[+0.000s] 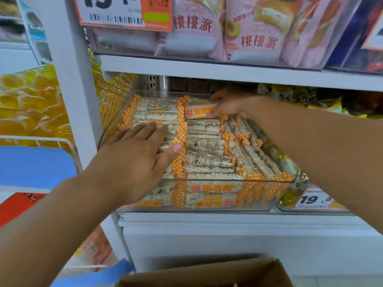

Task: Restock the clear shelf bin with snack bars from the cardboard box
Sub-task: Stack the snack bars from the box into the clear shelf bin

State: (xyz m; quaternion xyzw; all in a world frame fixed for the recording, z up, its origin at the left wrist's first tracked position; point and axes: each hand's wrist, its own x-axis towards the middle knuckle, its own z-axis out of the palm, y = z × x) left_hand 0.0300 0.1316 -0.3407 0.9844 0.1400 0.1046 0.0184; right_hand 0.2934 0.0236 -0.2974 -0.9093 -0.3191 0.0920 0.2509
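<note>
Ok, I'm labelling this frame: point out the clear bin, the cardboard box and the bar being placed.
clear bin point(207, 180): head view, front rim.
cardboard box point(207, 274): head view, back flap.
snack bar point(198, 112): head view, orange label.

This is a shop, a snack aisle in a grocery or convenience store. White metal shelving point(207, 66) fills the frame, its tiers stocked with many copies of the same packaged goods: pink snack packets point(257, 30) at the top, a clear shelf bin point(207, 200) of orange-checked snack bars point(207, 146) at the centre, yellow packets point(31, 104) at the left. Printed price tags with barcodes hang at the upper left point(116, 11) and lower right point(315, 199). A cardboard box point(207, 274) sits open at the bottom edge.
</note>
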